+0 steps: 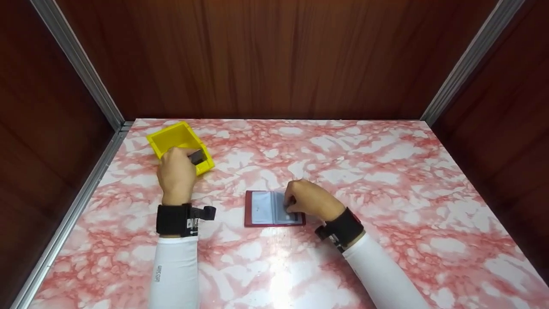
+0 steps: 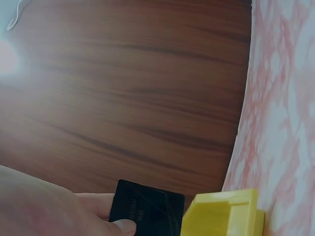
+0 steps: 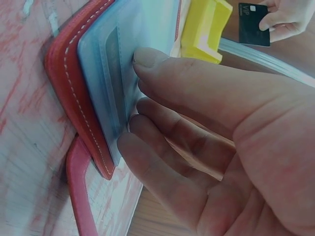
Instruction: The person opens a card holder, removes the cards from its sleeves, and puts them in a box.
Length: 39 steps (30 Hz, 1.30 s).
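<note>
My left hand (image 1: 176, 171) pinches a black card (image 2: 147, 209) between thumb and fingers, over the near right part of a yellow bin (image 1: 206, 166). Small "VIP" lettering shows on the card in the right wrist view. An open red card holder (image 1: 248, 210) with white stitching lies on the table, its clear sleeve pages (image 1: 262, 208) spread. At the right page my right hand (image 1: 315, 199) has its thumb and index fingertips close together on the clear sleeve (image 3: 93, 64); the other fingers curl beside its edge. The exact contact under those fingertips is hidden.
The red-and-white marbled table (image 1: 364, 159) is bordered by dark wood panels (image 1: 274, 60) at the back and sides. Metal rails (image 1: 81, 64) run along the corners. In the right wrist view a red strap (image 3: 78, 187) sticks out from the holder.
</note>
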Each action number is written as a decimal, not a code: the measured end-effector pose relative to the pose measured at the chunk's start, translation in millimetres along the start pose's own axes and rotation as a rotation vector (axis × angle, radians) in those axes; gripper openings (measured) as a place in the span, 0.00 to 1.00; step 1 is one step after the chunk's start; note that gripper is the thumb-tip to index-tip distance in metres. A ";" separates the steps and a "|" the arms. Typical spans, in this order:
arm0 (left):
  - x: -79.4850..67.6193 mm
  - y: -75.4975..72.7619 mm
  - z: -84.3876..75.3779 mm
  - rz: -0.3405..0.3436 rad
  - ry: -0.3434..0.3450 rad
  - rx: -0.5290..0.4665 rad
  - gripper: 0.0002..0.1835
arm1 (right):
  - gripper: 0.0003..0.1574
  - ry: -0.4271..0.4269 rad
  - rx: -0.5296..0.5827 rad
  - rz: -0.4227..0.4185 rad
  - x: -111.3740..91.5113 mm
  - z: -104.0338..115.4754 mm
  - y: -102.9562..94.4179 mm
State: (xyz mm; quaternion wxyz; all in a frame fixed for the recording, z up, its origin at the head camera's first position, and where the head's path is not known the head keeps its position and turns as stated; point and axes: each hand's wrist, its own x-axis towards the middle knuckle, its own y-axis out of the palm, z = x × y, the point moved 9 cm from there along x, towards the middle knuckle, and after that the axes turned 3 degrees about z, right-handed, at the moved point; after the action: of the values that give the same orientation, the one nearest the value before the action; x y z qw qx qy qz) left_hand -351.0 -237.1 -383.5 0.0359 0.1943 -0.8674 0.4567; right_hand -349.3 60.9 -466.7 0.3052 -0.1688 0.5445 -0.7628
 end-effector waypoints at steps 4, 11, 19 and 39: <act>4.5 2.0 5.9 -0.022 -0.012 0.000 0.21 | 0.06 0.006 -0.003 0.003 0.1 -1.0 0.6; 10.9 12.2 12.5 0.000 0.003 0.006 0.21 | 0.05 0.011 0.002 0.006 -0.2 -0.7 1.8; 22.1 21.8 26.3 0.000 -0.040 0.008 0.20 | 0.05 -0.040 -0.026 -0.027 -1.3 2.8 -1.3; 28.5 43.7 35.1 0.010 -0.003 0.088 0.14 | 0.03 0.003 -0.027 0.000 -0.3 1.3 1.5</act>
State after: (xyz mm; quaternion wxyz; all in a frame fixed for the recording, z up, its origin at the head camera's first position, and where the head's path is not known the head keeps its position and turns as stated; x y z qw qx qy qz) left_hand -389.4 -251.9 -431.1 0.0237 0.1919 -0.8475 0.4943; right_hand -347.9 59.8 -467.7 0.3020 -0.1717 0.5551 -0.7557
